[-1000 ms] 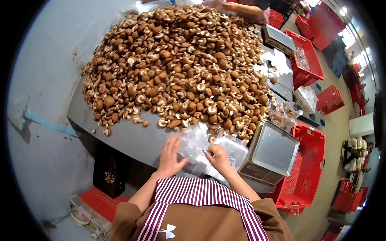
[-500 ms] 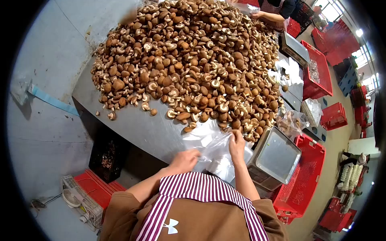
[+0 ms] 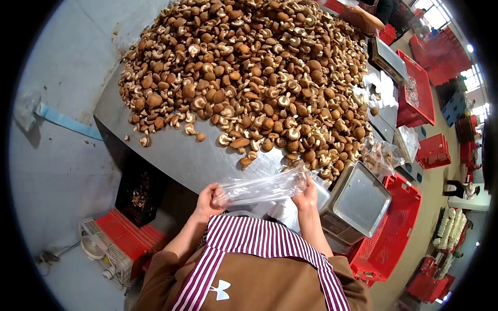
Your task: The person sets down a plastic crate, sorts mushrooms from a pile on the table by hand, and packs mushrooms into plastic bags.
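Observation:
A clear plastic bag [image 3: 257, 189] is stretched between my two hands at the near edge of the metal table [image 3: 171, 147]. My left hand [image 3: 208, 200] is closed on its left end, and my right hand [image 3: 306, 195] grips the right end. Just beyond the bag lies a big heap of brown mushrooms [image 3: 254, 78], with a few loose ones at its near side. More clear plastic [image 3: 285, 213] lies below the right part of the bag. The scale [image 3: 362, 199] with a metal pan stands right of my right hand.
Red crates [image 3: 386, 243] stand beyond the scale on the right, another [image 3: 417, 98] farther back. A second scale [image 3: 390, 59] sits at the back right, near a co-worker's arm [image 3: 358, 18]. Under the table on the left is a black crate [image 3: 139, 199].
Both hands have moved apart, and the plastic bag between them is now pulled out sideways. My left hand has shifted left and closed on its end. The view has tilted slightly.

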Demonstrator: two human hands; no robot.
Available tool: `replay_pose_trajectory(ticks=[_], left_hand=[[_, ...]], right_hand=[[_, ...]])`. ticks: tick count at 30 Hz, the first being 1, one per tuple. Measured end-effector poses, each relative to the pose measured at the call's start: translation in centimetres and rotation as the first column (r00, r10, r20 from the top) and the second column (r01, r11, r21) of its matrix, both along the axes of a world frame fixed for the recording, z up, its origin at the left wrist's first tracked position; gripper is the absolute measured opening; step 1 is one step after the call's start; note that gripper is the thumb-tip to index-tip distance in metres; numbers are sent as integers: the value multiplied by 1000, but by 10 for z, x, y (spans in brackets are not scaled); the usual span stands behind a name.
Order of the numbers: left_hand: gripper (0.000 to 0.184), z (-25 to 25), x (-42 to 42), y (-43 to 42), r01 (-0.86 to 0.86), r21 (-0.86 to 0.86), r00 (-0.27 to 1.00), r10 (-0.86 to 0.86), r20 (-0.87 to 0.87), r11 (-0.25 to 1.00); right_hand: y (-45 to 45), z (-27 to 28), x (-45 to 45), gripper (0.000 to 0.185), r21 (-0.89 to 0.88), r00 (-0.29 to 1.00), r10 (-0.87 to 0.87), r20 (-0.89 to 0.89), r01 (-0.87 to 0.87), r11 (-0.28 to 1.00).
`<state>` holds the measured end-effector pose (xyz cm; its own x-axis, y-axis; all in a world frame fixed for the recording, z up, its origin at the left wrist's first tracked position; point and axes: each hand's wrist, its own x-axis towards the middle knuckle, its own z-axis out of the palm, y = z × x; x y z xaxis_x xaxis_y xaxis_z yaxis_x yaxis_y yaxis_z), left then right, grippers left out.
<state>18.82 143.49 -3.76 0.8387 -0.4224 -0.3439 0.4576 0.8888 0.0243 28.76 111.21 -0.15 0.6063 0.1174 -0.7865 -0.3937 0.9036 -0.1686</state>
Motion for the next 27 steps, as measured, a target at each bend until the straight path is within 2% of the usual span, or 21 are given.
replay_pose_trajectory(ticks=[2,3,4,5,6,7,8,9,10,11,12,13,15,17,18,20,22,24,25,27], left_hand=[[32,-13,-6,2,-73,-13,997,72,-25,997],[32,-19,-6,5,-76,-13,997,76,-26,997],[32,-12,0,5,31,296,963,51,-265,955],[34,-9,2,5,206,538,868,101,-486,817],[34,-14,0,8,207,538,867,102,-488,817],[33,-25,-3,13,254,843,946,61,-319,474],[34,-34,-5,16,180,983,982,-62,-178,43],[29,-46,5,21,102,994,994,-35,-104,-49],[26,-32,26,19,35,986,996,-73,-48,-165],[25,-10,52,12,-37,961,993,-116,6,-275],[23,1,77,5,-159,938,980,-162,113,-309],[21,7,103,-3,-282,899,952,-211,219,-335],[20,10,152,-18,-450,784,875,-385,293,-427],[22,11,188,-27,-576,564,784,-596,176,-591],[27,0,201,-29,-587,565,753,-648,118,-579],[29,-12,222,-30,-641,453,664,-743,-78,-620],[29,-19,239,-29,-703,383,574,-796,-192,-599],[25,-29,251,-27,-673,391,589,-775,-228,-627],[25,-26,249,-27,-677,390,585,-778,-230,-624],[15,-18,245,-24,-609,526,625,-767,-142,-594]], right_hand=[[7,-16,2,31,106,1000,14,21,-16,994],[9,-22,-5,33,21,997,50,-54,-49,999],[5,-48,-9,33,49,990,61,-127,-55,997],[7,-53,-17,33,51,983,151,-100,-147,988],[9,-58,-23,32,51,969,237,-71,-234,971],[12,-57,-27,32,51,969,236,-74,-232,971],[16,-53,-31,32,-35,938,338,-76,-341,939],[18,-48,-34,31,-120,896,435,-88,-443,888],[19,-40,-36,31,-119,898,431,-93,-439,890],[20,-31,-36,32,-169,840,536,-78,-541,824],[21,-25,-36,32,-221,770,634,-69,-632,743],[26,-24,-37,33,-251,766,639,-73,-634,731],[31,-24,-39,33,-272,762,644,-67,-635,723],[36,-18,-39,34,-281,749,660,-54,-645,710],[38,-13,-39,34,-284,755,654,-51,-639,715],[37,-9,-40,34,-272,748,663,-24,-643,716],[32,-9,-40,34,-279,753,658,-4,-633,722],[33,-9,-41,35,-296,793,597,-119,-602,741],[30,-10,-42,35,-294,797,593,-118,-598,745],[22,-11,-40,35,-273,801,594,-78,-590,760]])
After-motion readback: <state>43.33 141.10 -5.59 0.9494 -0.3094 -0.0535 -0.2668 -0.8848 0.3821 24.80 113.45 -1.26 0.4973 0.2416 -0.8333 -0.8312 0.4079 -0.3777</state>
